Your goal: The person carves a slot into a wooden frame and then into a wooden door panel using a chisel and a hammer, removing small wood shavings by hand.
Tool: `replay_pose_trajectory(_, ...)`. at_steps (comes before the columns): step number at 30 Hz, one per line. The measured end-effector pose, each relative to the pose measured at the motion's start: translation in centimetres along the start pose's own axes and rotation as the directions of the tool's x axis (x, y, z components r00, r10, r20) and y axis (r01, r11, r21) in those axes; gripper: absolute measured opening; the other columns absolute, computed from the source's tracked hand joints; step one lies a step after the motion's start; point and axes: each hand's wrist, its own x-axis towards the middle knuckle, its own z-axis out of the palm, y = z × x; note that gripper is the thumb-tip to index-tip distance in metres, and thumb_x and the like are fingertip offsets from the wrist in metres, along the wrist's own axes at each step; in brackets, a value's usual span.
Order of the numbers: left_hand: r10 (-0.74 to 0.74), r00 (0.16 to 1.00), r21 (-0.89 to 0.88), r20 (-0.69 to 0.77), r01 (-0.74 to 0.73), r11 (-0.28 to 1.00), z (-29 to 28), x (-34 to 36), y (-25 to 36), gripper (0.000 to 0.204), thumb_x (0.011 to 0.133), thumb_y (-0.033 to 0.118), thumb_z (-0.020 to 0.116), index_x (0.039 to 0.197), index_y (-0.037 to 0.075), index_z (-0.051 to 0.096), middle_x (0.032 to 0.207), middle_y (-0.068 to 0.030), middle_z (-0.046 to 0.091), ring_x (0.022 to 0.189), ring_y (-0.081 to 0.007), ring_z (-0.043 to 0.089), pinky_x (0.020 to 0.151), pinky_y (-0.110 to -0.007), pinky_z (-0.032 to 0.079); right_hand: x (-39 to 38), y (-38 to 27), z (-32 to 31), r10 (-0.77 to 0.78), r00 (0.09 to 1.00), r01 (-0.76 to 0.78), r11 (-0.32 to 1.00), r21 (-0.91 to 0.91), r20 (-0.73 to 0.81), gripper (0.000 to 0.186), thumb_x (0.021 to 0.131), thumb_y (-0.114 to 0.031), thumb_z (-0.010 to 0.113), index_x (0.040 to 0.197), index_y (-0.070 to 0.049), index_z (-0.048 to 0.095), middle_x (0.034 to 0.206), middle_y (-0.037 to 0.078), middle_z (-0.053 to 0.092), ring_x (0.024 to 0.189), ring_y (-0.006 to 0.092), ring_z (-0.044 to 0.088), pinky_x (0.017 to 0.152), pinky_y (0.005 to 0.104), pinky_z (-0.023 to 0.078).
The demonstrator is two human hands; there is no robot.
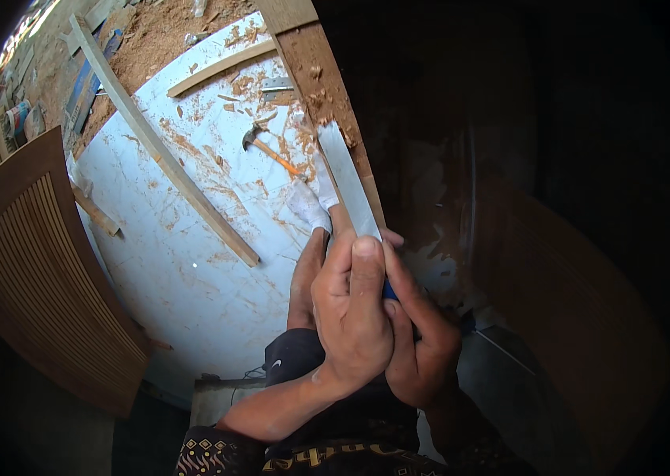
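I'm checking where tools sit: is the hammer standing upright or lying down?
Lying down: the hammer rests lengthwise on the white floor, orange handle nearer the socked feet.

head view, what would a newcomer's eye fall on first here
Probably the long, flat silver metal blade near the centre, gripped at its lower end by the bare left hand and right hand. Next might be the dark-headed hammer with an orange handle, lying left of the blade on the bluish-white floor, then the large brown slatted wooden panel at far left.
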Motion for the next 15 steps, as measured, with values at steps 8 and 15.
replay_pose_trajectory(8,-0.035,0.999,-0.004,0.019,0.035,0.999,-0.4,-0.7,-0.4,0.041,0.117,0.036,0.041,0.109,0.003,0.064,0.087,0.0038,0.057,0.079,-0.0028,0.047,0.069,-0.022,0.039,-1.0,0.1,-0.1,0.023,1.0,-0.024,1.0,0.012,0.018,0.047,0.101,0.002,0.053,0.148,0.006,0.057,0.14,0.029,0.065,0.129,0.0385,0.067,0.107,0.0418,0.051)
replay_pose_trajectory(15,-0.01,1.0,0.008,0.019,0.01,1.0,-0.3,-0.3,-0.4,0.041,0.117,0.036,0.04,0.109,0.003,0.064,0.088,0.0032,0.058,0.08,-0.0031,0.049,0.072,-0.022,0.041,-0.5,-0.1,-0.3,0.033,0.998,-0.036,0.998,0.045,0.048,0.046,0.106,-0.001,0.05,0.15,0.007,0.053,0.145,0.028,0.062,0.137,0.0342,0.061,0.114,0.0402,0.046)
